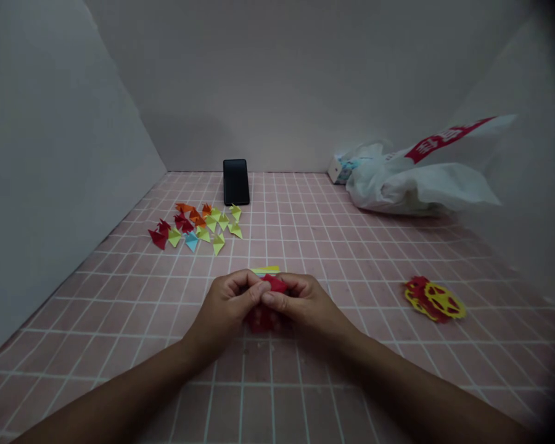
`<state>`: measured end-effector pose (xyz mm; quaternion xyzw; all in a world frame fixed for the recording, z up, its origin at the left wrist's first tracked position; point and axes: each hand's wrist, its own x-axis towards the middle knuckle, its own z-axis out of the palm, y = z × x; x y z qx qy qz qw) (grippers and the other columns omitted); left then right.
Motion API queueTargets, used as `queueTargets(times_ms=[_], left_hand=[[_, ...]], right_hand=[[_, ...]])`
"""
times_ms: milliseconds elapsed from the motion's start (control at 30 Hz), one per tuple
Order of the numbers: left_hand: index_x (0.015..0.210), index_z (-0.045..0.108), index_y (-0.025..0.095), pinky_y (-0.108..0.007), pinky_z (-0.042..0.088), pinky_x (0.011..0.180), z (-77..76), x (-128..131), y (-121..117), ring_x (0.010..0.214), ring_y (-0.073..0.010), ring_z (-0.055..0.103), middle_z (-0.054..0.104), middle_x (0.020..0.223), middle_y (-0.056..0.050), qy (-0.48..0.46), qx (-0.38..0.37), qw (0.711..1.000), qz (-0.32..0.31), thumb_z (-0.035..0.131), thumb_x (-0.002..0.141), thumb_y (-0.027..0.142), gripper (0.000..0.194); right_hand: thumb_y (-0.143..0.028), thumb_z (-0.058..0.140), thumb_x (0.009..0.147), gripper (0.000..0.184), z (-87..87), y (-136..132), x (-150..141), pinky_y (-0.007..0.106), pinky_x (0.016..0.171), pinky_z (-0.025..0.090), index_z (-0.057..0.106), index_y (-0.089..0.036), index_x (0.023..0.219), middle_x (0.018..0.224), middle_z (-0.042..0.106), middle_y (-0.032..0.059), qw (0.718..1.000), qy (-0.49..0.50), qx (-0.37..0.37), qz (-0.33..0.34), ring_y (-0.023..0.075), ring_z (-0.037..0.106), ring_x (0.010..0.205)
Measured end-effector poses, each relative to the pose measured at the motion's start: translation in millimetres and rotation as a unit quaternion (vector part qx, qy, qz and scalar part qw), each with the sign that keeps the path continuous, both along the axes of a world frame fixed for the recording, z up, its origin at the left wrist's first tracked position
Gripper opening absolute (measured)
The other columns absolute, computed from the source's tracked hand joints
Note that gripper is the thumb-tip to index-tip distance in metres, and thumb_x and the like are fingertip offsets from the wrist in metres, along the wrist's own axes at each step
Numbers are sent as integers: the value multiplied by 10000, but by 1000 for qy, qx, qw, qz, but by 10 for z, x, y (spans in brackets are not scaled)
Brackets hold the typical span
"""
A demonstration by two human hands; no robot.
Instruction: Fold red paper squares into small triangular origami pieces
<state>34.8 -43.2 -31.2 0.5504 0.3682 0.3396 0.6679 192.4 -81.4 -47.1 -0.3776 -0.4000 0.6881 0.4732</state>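
Observation:
A small piece of red folded paper [274,283] is pinched between both hands at the front middle of the table. My left hand [234,302] is closed on its left side, thumb on top. From the right, my right hand [303,302] grips it too, the two thumb tips nearly meeting. More red paper [261,322] shows below the fingers; whether it is the same piece I cannot tell. Just beyond the hands, the edge of some yellow paper [268,270] sticks out, mostly hidden by them.
Several folded paper birds [203,225] in red, orange, yellow and blue lie at the back left. Behind them leans a black phone [236,182]. Red and yellow cut-paper shapes [435,300] lie at right. A white plastic bag [411,185] and a small box [340,169] stand back right.

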Motion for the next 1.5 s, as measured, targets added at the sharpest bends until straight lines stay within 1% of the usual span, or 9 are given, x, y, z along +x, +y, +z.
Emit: queueTargets(times_ms=[133,400,533,633,733,833,1067,1233,1500], left_hand=[[676,578,170,-202,427,476,-46,-7,-9,462,-98,549,603,519,27,-37,-56,998,-18,671,856,418,320],[687,613,157,-199,455,529,19,18,-42,543,-94,566,626,601,18,8,64,997,52,692,830,341,246],[706,612,152,-215,453,553,19,-5,42,571,-99,536,611,627,14,19,63,995,79,686,825,382,270],[692,600,150,-217,440,556,3,-29,105,569,-94,513,590,622,18,20,58,997,47,693,817,397,292],[690,596,148,-209,428,535,-25,-29,124,554,-88,503,587,632,19,32,53,998,-3,708,808,388,289],[816,617,162,-201,444,545,-40,-20,115,580,-98,550,619,664,24,13,59,998,13,723,801,336,205],[924,695,182,-266,516,754,24,-75,123,824,-151,652,693,892,-39,63,233,970,-35,559,903,187,137],[992,694,206,-300,512,837,9,-77,142,929,-176,659,698,984,-54,79,371,924,-52,626,847,92,196],[877,730,202,-264,522,786,-10,-63,107,867,-156,677,715,906,-46,59,399,915,16,706,854,120,89]], right_hand=[[-386,723,841,263,22,-8,9,216,547,414,686,-148,736,659,649,12,1000,16,11,22,88,582,571],[-377,782,737,268,66,0,35,197,499,383,641,-151,702,585,605,-19,997,2,-67,23,68,528,495],[-482,753,777,364,74,27,91,205,489,398,588,-166,702,606,619,-14,999,-38,-21,13,82,546,497],[-554,655,857,392,79,50,134,209,488,407,581,-180,765,624,624,-16,997,-73,10,-29,90,554,505],[-540,723,800,397,72,61,144,197,467,373,588,-172,733,572,587,-33,997,-76,-10,-32,71,499,467],[-508,777,738,393,76,57,134,186,446,336,587,-168,681,525,560,-44,997,-57,-37,-27,57,459,439],[-421,757,747,320,122,54,161,199,438,353,583,-173,646,511,586,-30,996,-22,-51,-74,75,497,437],[-392,764,752,316,85,59,163,202,438,362,568,-176,632,521,595,-35,994,30,-62,-81,72,510,429],[-413,778,750,335,98,13,107,199,450,369,577,-169,638,530,613,-29,993,38,-68,-83,70,518,435]])
